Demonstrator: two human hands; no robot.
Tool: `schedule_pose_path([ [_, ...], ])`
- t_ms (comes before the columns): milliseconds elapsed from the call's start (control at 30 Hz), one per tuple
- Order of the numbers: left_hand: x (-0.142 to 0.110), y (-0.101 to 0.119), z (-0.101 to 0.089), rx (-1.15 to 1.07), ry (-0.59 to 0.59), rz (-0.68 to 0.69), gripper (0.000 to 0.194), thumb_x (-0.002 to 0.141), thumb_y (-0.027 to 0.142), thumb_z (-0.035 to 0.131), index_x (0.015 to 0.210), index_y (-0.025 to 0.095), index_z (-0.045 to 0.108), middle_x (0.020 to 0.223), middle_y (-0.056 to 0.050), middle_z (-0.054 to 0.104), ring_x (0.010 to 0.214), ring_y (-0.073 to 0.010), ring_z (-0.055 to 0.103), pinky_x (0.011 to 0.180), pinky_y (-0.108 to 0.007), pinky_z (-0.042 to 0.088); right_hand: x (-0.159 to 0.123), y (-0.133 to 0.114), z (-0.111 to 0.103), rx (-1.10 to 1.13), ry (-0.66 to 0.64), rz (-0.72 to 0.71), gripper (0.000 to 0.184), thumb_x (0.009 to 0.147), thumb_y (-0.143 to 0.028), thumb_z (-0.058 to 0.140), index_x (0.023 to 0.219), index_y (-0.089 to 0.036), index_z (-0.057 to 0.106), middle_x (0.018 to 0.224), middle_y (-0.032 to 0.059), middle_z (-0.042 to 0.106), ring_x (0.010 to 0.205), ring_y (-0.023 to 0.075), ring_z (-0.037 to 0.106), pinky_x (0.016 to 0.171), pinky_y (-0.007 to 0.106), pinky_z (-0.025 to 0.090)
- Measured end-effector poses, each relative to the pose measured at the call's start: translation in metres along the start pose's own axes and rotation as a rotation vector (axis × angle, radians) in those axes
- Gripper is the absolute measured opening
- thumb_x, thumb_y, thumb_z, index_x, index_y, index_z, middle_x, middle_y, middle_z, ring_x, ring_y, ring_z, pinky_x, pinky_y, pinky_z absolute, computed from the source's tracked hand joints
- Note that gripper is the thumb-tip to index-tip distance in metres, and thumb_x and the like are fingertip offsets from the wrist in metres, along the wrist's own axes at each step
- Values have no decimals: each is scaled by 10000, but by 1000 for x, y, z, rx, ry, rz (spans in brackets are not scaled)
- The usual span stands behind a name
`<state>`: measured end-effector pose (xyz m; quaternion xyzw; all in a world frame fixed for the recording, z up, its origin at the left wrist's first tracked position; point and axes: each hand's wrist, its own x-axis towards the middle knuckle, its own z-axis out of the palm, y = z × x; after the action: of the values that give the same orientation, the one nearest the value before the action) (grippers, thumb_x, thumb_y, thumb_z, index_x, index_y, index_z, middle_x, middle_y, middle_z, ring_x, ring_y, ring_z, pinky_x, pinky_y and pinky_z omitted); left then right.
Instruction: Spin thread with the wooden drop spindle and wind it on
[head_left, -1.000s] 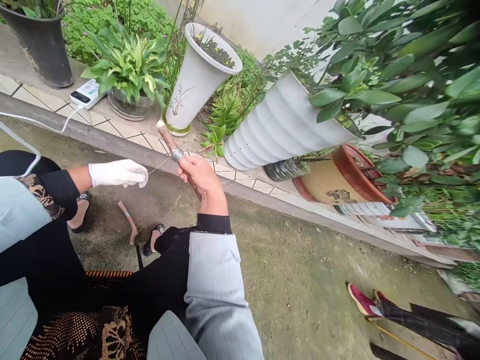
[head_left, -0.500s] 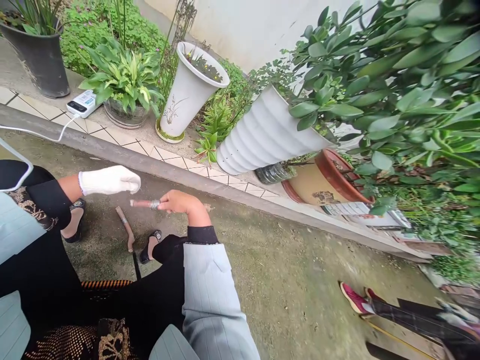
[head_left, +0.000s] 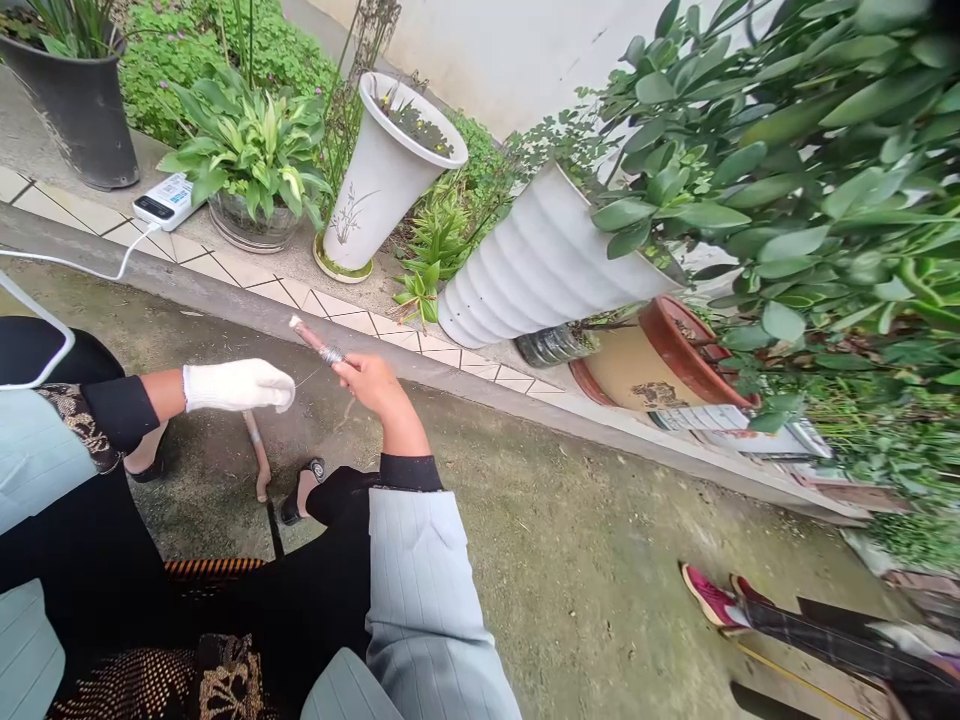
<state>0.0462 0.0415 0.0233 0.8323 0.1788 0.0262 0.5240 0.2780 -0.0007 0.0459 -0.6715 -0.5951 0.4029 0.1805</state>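
Observation:
My left hand [head_left: 241, 386], in a white knit glove, is closed with its fingers curled together. A thin wire strand [head_left: 308, 378] runs from it towards a short brown wooden stick [head_left: 306, 333]. Bare-skinned, my right hand [head_left: 375, 386] grips that stick near its lower end, the pale tip pointing up and left. Silvery wire [head_left: 331, 355] is wound round the stick just beyond my fingers. Below, a second, bent stick [head_left: 259, 455] lies on the ground between my feet, its upper end hidden behind the glove.
A raised tiled ledge [head_left: 360, 318] crosses ahead, bearing a white flared pot [head_left: 375, 190], a ribbed white pot [head_left: 540, 265], a brown-rimmed pot [head_left: 637, 350] and a white power bank [head_left: 166, 203] with a cable. At lower right are another person's red shoes [head_left: 709, 597].
My right hand has turned and raised the stick, so its tip points more upward. My left hand has shifted slightly right and down, now covering the upper end of the ground stick.

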Motion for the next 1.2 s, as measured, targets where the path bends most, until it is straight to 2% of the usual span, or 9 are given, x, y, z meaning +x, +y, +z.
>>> schedule_pose_path([
  [200,-1,-2,-10,245,33,28,256,869,300,421,729,144,568,684,1,553,618,-113,455,610,-200,343,-2,0,7,-318,-332,96,251,844,-338,521,663,-165,543,569,-28,532,489,80,416,518,239,272],
  [400,0,1,-19,123,57,23,271,851,354,470,744,135,587,703,-4,573,641,-119,481,619,-198,373,-13,-10,10,-17,-835,-151,286,830,-405,566,696,-153,546,591,-40,515,500,61,416,523,213,314],
  [500,1,-1,-17,-79,118,21,340,860,427,469,807,119,603,722,-26,586,631,-122,491,599,-206,401,-20,-16,1,308,-628,-281,307,826,-450,577,763,-150,557,614,-41,485,501,56,379,508,206,311],
  [600,0,-2,-12,-163,94,4,377,885,444,439,835,115,616,714,-37,587,592,-111,473,561,-203,390,-17,-9,-11,565,-101,-269,353,839,-515,528,868,-164,558,641,-34,481,486,62,355,483,207,304],
  [667,-2,1,-9,-126,-15,27,358,893,425,436,825,126,621,736,-35,600,608,-108,479,575,-194,388,-9,1,-16,506,162,-144,369,844,-531,498,886,-171,565,652,-22,502,485,73,380,481,213,318],
  [767,-4,7,-10,-49,-100,76,323,895,391,435,819,138,620,782,-28,616,663,-112,503,631,-185,397,3,14,-17,48,220,97,305,844,-455,521,769,-168,592,621,2,540,515,102,442,515,232,329],
  [967,-1,3,-21,57,100,43,308,861,385,447,786,137,613,772,-17,614,709,-123,519,699,-196,408,3,8,8,-492,-348,176,204,830,-338,575,729,-168,626,633,23,604,552,106,474,539,242,301],
  [1100,1,-5,-26,26,262,-38,320,839,418,469,812,135,617,759,-17,618,674,-121,519,657,-204,422,-4,-3,15,-265,-770,2,218,811,-361,586,732,-159,609,581,-33,539,499,71,424,516,217,305],
  [1200,3,-12,-27,-1,336,-85,312,838,410,475,844,137,624,744,-17,614,639,-115,507,614,-204,417,-13,-10,7,12,-844,-152,258,813,-397,584,791,-141,607,612,-43,518,512,59,406,528,210,326],
])
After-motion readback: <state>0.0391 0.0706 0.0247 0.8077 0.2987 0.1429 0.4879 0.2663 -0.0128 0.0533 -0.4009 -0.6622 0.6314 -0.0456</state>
